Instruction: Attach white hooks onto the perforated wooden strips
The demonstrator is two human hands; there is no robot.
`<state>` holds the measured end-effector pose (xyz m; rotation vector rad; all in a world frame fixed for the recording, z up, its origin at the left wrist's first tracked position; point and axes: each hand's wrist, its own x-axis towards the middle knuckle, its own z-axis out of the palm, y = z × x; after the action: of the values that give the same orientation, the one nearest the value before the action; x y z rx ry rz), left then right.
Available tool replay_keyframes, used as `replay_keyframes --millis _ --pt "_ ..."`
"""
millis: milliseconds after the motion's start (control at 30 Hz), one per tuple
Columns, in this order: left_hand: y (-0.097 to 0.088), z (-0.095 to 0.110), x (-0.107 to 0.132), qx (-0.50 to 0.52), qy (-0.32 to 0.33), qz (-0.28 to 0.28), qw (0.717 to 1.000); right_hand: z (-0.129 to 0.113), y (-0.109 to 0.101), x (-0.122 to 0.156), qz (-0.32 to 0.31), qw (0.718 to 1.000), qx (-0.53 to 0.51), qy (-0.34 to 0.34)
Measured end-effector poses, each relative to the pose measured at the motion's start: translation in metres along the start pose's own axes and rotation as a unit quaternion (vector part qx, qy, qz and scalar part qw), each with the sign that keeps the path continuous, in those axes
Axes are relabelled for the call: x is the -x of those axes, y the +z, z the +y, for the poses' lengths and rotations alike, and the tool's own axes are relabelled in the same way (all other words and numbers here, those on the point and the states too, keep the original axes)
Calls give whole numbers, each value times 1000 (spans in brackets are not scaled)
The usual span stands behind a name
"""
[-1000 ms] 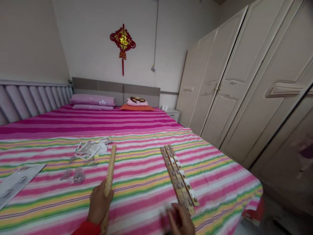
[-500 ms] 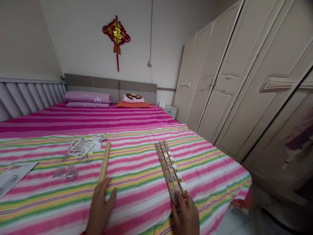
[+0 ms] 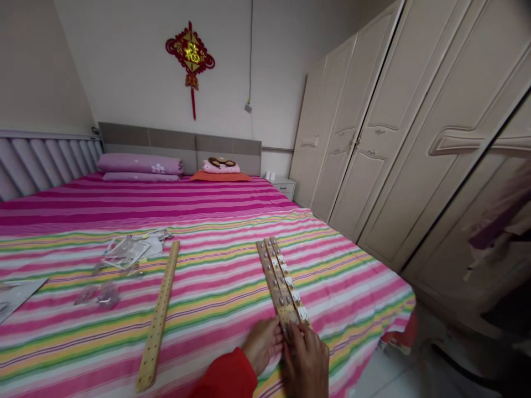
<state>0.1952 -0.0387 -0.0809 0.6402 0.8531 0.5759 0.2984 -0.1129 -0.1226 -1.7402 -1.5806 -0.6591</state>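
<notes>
Narrow perforated wooden strips (image 3: 279, 293) lie side by side on the striped sheet, set with several shiny metal knobs (image 3: 274, 282) and a row of white flower-shaped pieces (image 3: 289, 282). My right hand (image 3: 307, 356) is closed over their near end, its fingertips pinched together there; what lies between them is hidden. Against the left edge of that same end rests my left hand (image 3: 264, 344), its fingers apart and slightly bent, holding nothing that I can see. Another wooden strip (image 3: 160, 315), with holes and no knobs, lies by itself to the left.
Clear plastic packets (image 3: 129, 250) are heaped at the left, with small transparent bags (image 3: 107, 295) nearer me. A flat printed sheet (image 3: 19, 296) lies at the far left. The bed's right edge (image 3: 373, 260) runs beside a tall wardrobe (image 3: 365, 143).
My left hand has left the bare wooden strip and moved right to the near end of the knobbed strips. My right hand stays there. The view has shifted slightly.
</notes>
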Motion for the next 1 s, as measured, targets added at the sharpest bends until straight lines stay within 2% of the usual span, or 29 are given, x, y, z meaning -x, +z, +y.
replay_keyframes --millis 167,267,367,433,467,533,633,700,733,800,900,1000 --pt "2 2 -7 -6 16 31 999 -2 -2 1 5 999 -43 -1" --pt "0 6 2 -1 36 35 999 -8 -8 3 -14 991 -134 14" --pt "-7 12 14 23 56 29 998 -17 -13 1 -21 956 -276 102" --pt "-15 16 23 38 61 20 997 -25 -13 -6 -34 896 -381 224" --pt "-19 18 28 42 60 14 997 -30 -12 -11 -54 850 -437 290" --pt "-28 21 39 47 56 -2 997 -41 -7 -22 -117 723 -554 395" --pt "-41 24 57 53 47 -17 997 -63 1 -37 -206 514 -694 460" --pt "-49 26 71 76 43 -7 996 -78 7 -43 -240 414 -741 471" --pt "-53 27 78 92 44 0 995 -86 9 -45 -250 382 -756 469" --pt "-62 30 92 120 57 8 991 -100 14 -47 -258 344 -777 459" --pt "-77 37 109 139 88 21 986 -123 22 -51 -257 329 -794 442" --pt "-93 47 122 171 123 63 976 -148 28 -61 -275 326 -798 426"
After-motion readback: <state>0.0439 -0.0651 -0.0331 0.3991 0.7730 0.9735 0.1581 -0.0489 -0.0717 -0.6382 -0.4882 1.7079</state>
